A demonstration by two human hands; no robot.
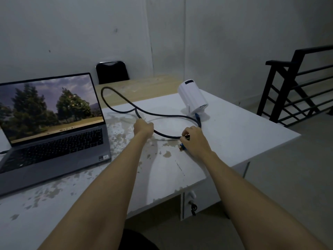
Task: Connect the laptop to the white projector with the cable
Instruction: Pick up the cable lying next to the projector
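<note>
An open grey laptop with a tree picture on its screen sits at the left of the worn white table. The white projector stands at the far right, with a blue cable plug at its near end. The dark cable loops across the table. My left hand is closed around the cable's middle. My right hand grips the cable near its free end, whose blue and gold plug pokes out beneath the fingers.
A black chair stands behind a wooden table at the back. A black stair railing runs along the right. The white table's right edge drops off near the projector. A drawer lock with keys hangs under the table front.
</note>
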